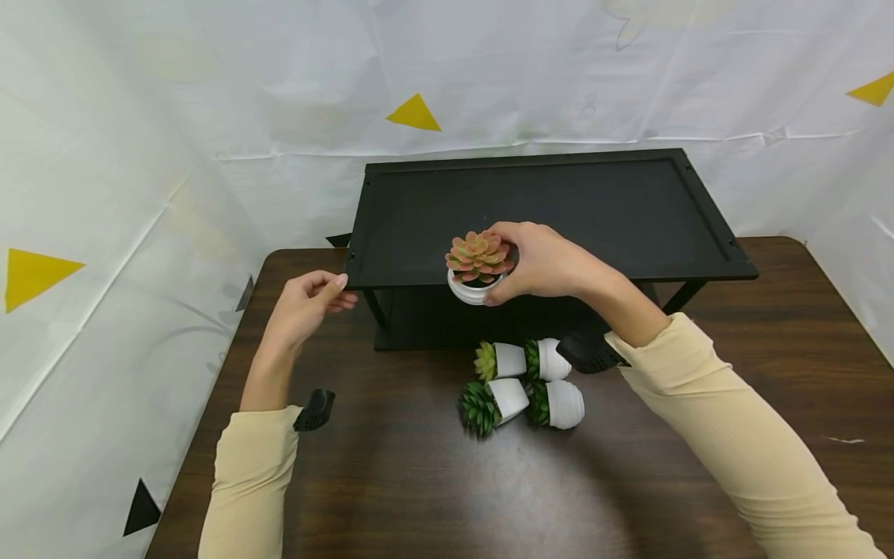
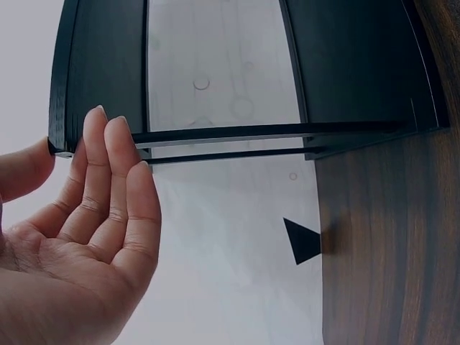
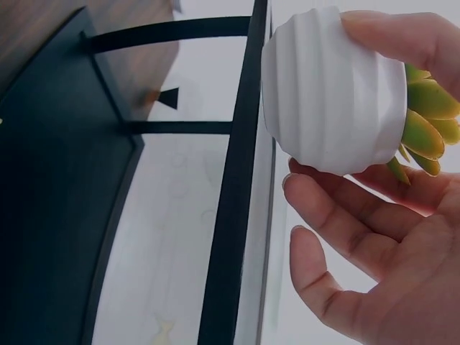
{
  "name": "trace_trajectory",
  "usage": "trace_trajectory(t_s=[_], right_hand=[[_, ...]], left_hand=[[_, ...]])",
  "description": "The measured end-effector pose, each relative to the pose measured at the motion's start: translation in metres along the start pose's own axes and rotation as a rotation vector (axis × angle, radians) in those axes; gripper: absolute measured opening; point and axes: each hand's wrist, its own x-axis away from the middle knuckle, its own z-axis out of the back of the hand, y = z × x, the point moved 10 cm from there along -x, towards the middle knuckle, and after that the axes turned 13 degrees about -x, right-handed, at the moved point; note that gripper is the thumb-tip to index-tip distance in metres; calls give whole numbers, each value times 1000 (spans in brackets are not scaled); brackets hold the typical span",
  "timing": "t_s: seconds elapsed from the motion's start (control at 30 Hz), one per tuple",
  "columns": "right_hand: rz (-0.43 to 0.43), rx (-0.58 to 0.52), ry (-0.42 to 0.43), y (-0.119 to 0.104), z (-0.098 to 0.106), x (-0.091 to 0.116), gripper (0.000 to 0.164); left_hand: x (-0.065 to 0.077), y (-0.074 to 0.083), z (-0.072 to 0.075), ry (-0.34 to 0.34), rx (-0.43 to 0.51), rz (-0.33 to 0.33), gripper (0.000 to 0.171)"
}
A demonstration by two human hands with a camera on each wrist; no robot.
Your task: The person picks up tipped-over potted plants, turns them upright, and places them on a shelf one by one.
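The head camera looks forward and down over the table [image 1: 391, 481], far enough back to frame the whole black shelf [image 1: 594, 210], the left hand [image 1: 300, 307] and the right hand [image 1: 548, 260]. The left wrist camera sits close behind its palm, facing the shelf's end — sideways, tabletop at picture right. The right wrist camera, also on its side, looks closely past the white pot [image 3: 330, 93] — a pot shared with the head view — and between the shelf's boards.
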Motion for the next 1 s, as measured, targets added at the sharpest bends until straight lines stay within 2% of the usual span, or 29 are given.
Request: trace_trajectory(t_s=[0.3, 0.67, 1.0], right_hand=[[-10, -20, -28, -9, -8, -14, 60], [-21, -49, -22, -8, -11, -34, 57], [-23, -54, -35, -14, -17, -44, 60]], left_hand=[[0, 1, 1, 5, -7, 1, 39], [1, -1, 0, -1, -22, 20, 36], [1, -1, 1, -7, -17, 25, 37]])
